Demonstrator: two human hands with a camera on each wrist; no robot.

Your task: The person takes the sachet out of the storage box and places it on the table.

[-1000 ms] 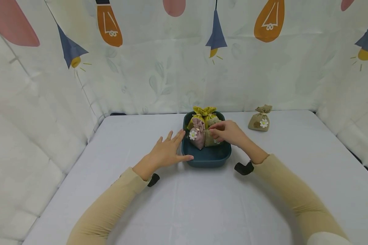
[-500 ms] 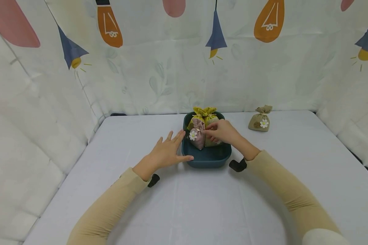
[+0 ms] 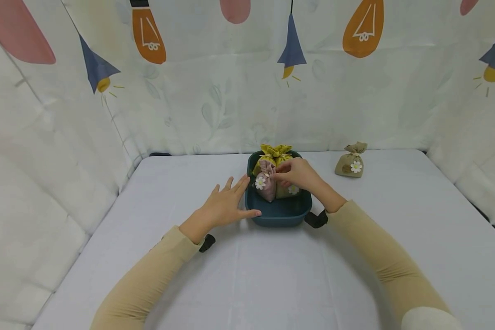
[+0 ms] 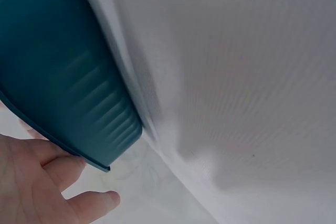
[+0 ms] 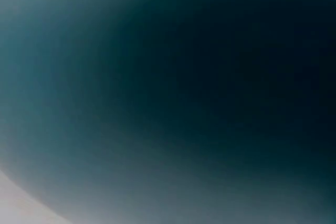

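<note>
A teal plastic basin (image 3: 279, 222) stands at the far middle of the table. Inside it, two yellow drawstring pouches (image 3: 269, 150) are at the back. In front of them sits a pink pouch (image 3: 267, 189) with a white flower, and beside it a tan pouch (image 3: 283, 192), also flowered. My right hand (image 3: 304, 178) pinches the top of this tan pouch, hiding much of it. With fingers spread, my left hand (image 3: 222, 206) rests at the basin's left rim; the left wrist view shows its fingers (image 4: 63, 170) touching the rim. The right wrist view is a dark teal blur.
Another tan pouch (image 3: 349, 165) with a white flower stands upright at the back right of the white-covered table (image 3: 268, 275). A printed white curtain (image 3: 247, 110) closes off the back and sides.
My right hand has moved slightly left, bringing the tan pouch's top closer to the pink pouch. The left hand and basin have stayed where they were.
</note>
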